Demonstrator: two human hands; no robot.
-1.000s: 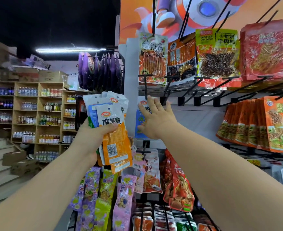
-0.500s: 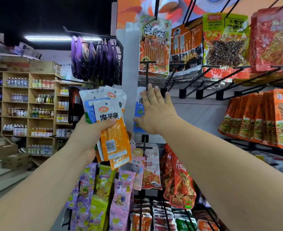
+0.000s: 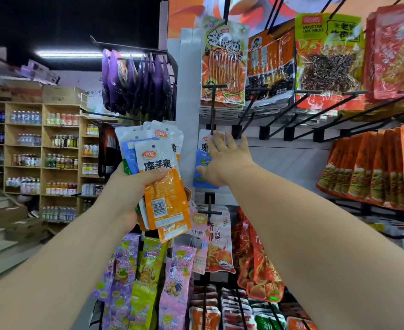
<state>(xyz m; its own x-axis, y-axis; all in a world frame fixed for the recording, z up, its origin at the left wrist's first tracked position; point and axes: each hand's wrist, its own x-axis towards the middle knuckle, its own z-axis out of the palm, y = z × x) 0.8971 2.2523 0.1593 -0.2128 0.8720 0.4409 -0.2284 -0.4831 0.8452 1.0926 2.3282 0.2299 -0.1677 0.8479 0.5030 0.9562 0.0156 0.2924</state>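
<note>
Fingers [image 3: 229, 144] of the right hand [image 3: 224, 160] lie straight and spread against a blue packet [image 3: 202, 160] hanging on the white panel [image 3: 189, 91], arm stretched forward; a black hook [image 3: 212, 110] juts just above. Beside it the left hand [image 3: 129, 186], raised, grips a fanned stack of packets [image 3: 162, 177], thumb across the orange one

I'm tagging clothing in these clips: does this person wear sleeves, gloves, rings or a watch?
None shows: the left hand and right hand are bare, without gloves, rings or a watch, and no sleeve comes into view on either arm.
</note>
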